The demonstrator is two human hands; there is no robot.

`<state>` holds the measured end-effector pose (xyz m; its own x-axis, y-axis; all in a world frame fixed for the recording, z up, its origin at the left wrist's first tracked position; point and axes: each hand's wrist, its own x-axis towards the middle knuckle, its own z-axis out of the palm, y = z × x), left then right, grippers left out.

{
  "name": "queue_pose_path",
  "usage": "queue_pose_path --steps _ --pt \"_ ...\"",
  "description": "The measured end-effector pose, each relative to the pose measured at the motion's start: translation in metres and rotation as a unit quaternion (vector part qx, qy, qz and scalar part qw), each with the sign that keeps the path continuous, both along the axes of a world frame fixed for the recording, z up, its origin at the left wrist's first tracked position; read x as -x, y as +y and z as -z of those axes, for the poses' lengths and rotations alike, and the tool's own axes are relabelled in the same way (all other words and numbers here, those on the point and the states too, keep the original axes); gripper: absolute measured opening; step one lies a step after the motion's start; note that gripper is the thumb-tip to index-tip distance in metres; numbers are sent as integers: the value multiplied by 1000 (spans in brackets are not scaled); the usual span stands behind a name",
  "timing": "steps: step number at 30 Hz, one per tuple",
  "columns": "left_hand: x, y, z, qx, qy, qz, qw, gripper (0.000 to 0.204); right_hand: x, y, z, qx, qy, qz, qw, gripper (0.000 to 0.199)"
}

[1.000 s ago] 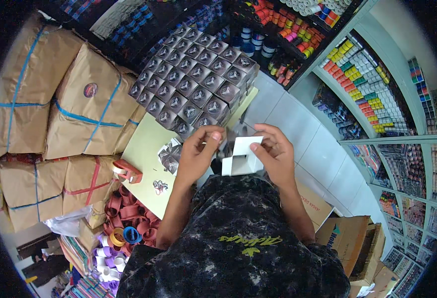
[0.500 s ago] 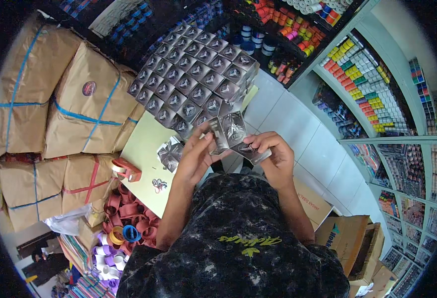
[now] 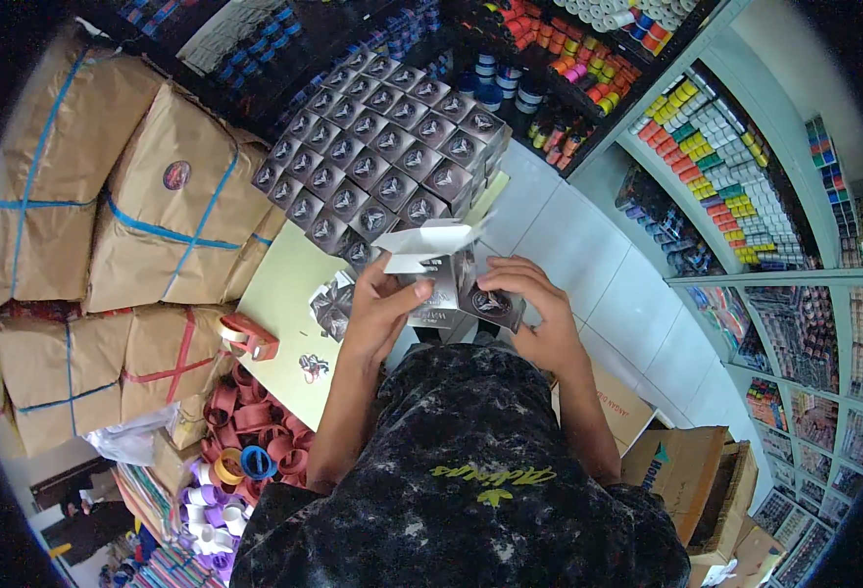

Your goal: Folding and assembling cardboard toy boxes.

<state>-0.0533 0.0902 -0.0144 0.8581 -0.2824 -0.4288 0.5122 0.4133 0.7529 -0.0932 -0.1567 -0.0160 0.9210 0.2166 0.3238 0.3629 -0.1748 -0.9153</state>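
Grey printed card with a white inner side made up the partly unfolded carton, which was held up in front of the dark shirt. Its white flaps pointed away from the body and lay broadly crosswise, their right corner blurred. Its printed panels faced up and toward the wearer, while an emblem panel slanted out to the right and slightly nearer the body. Fingers covered too much of it to settle its long axis.

The left hand gripped the carton's left side, thumb pressed on the printed face. The right hand had bent fingers at the emblem panel's upper edge; whether it pinched the card, I could not tell.

Beyond the flaps, the stack of dark boxes crowded the view, its nearest corner partly covered by them. To the left, folded dark cartons lay near the left wrist on the yellow table. To the right, pale floor tiles left open room between the right hand and the shelves.
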Motion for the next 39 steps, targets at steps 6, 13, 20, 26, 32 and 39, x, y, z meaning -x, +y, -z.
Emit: queue_pose_path --steps 6,13,20,26,32,39 --pt "0 -9 16 -96 -172 -32 980 69 6 2 -21 190 82 -61 976 75" --pt "7 -19 12 -198 -284 -24 938 88 7 15 -2 -3 100 -43 994 103" --pt "6 -17 -3 -396 -469 45 789 94 11 27 11 5 101 24 995 116" --pt "9 -14 7 -341 -409 69 844 86 7 32 3 -87 125 49 987 110" --pt "10 -13 -2 -239 -369 78 895 85 3 28 12 -103 120 44 986 102" --pt "7 -4 1 -160 -297 123 933 81 4 28 10 -137 126 50 981 95"
